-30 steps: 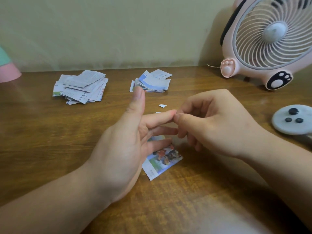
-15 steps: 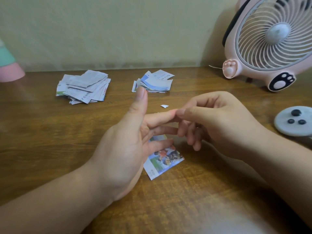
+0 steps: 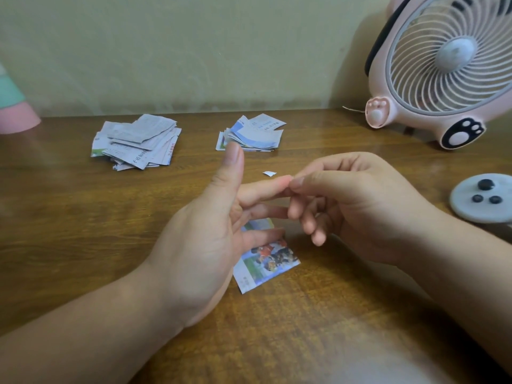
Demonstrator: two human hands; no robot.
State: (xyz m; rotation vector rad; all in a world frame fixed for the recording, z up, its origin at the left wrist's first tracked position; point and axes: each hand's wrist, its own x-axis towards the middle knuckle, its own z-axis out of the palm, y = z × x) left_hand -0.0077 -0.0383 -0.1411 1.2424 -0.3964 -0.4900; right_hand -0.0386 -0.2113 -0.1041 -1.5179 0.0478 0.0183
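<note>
On my feed both hands sit at the middle of the counter (image 3: 69,217), raised a little above the wood. My left hand (image 3: 199,245) is open: thumb straight up, fingers stretched out to the right, edge of the palm toward the counter. My right hand (image 3: 360,206) comes in from the right with its fingers curled. Its thumb tip touches the tip of the left forefinger. I cannot tell whether it pinches something tiny there, because the contact point is too small to read.

The clipping (image 3: 268,261) lies flat on the counter right below the two hands, turned at a slant. Its colour photo faces up and a white margin runs along its near left edge. The lowest left finger crosses its upper part, and the left palm hides its left corner. I cannot tell whether that finger presses on it.

A white scrap (image 3: 269,173) lies just beyond the fingertips. Further back, near the wall, are two heaps of cut paper: the left pile (image 3: 135,142) and the smaller right pile (image 3: 255,134), well apart. A pink fan (image 3: 443,65) stands at the far right. Nearer me on that side is a round white disc (image 3: 482,200) with three dark knobs.
</note>
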